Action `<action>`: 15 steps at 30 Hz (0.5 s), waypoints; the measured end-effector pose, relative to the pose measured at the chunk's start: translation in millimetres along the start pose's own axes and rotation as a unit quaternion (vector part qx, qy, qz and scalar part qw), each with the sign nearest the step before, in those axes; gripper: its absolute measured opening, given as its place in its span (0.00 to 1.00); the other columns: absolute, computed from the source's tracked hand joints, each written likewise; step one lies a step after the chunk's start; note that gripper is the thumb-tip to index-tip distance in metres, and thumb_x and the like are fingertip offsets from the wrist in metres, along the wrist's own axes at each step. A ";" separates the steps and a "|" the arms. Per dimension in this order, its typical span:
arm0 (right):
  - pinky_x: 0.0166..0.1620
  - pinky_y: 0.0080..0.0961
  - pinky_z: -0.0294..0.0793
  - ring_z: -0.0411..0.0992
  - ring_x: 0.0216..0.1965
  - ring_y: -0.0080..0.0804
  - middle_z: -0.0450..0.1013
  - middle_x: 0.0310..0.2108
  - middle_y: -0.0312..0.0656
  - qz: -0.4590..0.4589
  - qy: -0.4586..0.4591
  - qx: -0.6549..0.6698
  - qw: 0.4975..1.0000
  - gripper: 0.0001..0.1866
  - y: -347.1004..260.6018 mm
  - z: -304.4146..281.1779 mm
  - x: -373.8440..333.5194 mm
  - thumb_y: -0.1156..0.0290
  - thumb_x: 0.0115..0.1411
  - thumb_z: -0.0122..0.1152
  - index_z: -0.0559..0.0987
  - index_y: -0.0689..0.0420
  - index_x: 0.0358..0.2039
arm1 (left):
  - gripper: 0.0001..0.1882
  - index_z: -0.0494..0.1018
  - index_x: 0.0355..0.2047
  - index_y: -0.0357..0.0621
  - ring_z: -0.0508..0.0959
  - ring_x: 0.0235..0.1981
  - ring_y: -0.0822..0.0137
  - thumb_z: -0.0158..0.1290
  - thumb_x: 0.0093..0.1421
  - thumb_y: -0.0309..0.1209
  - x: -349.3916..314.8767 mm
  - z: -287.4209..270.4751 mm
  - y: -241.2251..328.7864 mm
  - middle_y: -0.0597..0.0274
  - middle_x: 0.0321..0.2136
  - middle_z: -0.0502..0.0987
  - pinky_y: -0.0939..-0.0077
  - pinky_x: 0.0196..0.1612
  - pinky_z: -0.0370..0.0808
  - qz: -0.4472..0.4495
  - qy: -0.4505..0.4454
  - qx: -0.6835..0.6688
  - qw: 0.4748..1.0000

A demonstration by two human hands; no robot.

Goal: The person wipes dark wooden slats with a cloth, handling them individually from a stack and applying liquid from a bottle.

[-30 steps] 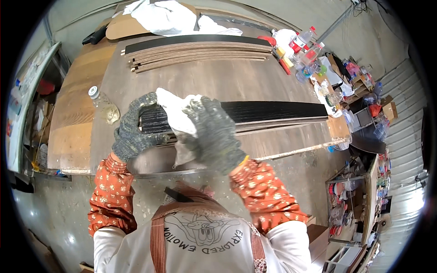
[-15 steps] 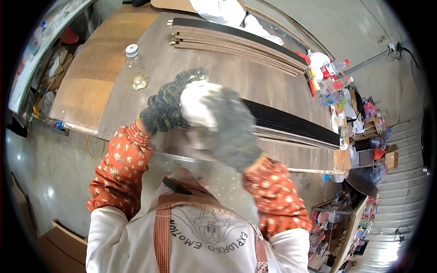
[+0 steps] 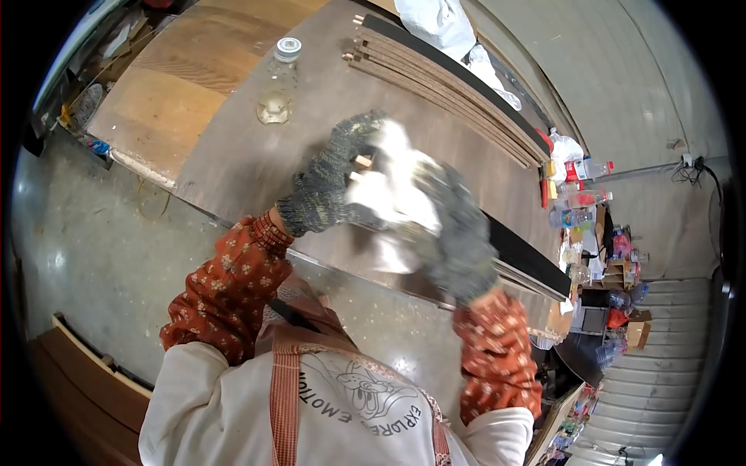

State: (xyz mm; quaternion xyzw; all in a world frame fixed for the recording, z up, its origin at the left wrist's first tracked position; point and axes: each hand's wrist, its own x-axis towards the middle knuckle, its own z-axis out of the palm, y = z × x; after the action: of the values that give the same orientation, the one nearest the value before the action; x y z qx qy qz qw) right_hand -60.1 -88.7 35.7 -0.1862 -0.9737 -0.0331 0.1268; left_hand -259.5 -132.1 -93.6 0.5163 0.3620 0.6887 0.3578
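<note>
My right hand (image 3: pixel 458 237), in a grey knitted glove, is closed on a crumpled white cloth (image 3: pixel 396 186) and is smeared by motion. The cloth lies over the left end of a black wooden strip (image 3: pixel 528 252), whose rest runs off to the right across the table. Two pale dowel ends (image 3: pixel 361 161) poke out beside the cloth. My left hand (image 3: pixel 322 186), gloved alike, curls around that dowelled end; its grip is partly hidden by the cloth. Below the black strip, the edges of more strips show.
A stack of brown-edged strips with a black top (image 3: pixel 451 85) lies at the table's far side. A clear bottle (image 3: pixel 277 85) with some liquid stands left of it. White plastic bags (image 3: pixel 439 31) are behind the stack. Several bottles (image 3: pixel 583 198) crowd the right end.
The view has turned, so the table appears tilted further. My right hand with the cloth has shifted right of my left hand, and the dowel ends have come into sight.
</note>
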 end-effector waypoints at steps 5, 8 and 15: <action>0.64 0.36 0.56 0.54 0.65 0.39 0.64 0.59 0.46 -0.022 -0.024 0.019 0.999 0.31 -4.5 -0.2 18.3 0.47 0.58 0.56 0.70 0.52 0.57 | 0.57 0.46 0.65 0.39 0.66 0.57 0.57 0.70 0.41 0.40 3.9 -3.8 -3.3 0.50 0.59 0.61 0.63 0.57 0.67 -0.032 0.011 -0.037 0.999; 0.60 0.43 0.65 0.61 0.60 0.51 0.64 0.59 0.50 0.046 -0.057 0.034 0.997 0.30 46.8 -24.9 -48.2 0.54 0.58 0.57 0.69 0.59 0.56 | 0.61 0.43 0.67 0.50 0.73 0.50 0.64 0.72 0.39 0.35 3.0 3.9 10.2 0.57 0.55 0.67 0.71 0.45 0.77 -0.145 -0.027 -0.217 0.965; 0.64 0.45 0.54 0.50 0.66 0.48 0.56 0.63 0.50 -0.022 -0.055 0.018 0.998 0.35 -22.3 3.4 34.0 0.48 0.60 0.53 0.64 0.59 0.60 | 0.25 0.62 0.55 0.34 0.78 0.40 0.64 0.44 0.66 0.41 5.0 -4.3 -41.1 0.49 0.45 0.75 0.71 0.41 0.79 -0.087 0.014 -0.237 0.968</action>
State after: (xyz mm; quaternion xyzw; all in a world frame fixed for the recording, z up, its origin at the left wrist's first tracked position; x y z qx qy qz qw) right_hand -99.7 -96.9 40.9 -0.1638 -0.9836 -0.0079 0.0755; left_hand -259.8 -108.6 -127.9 0.3733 0.2372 0.7285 0.5232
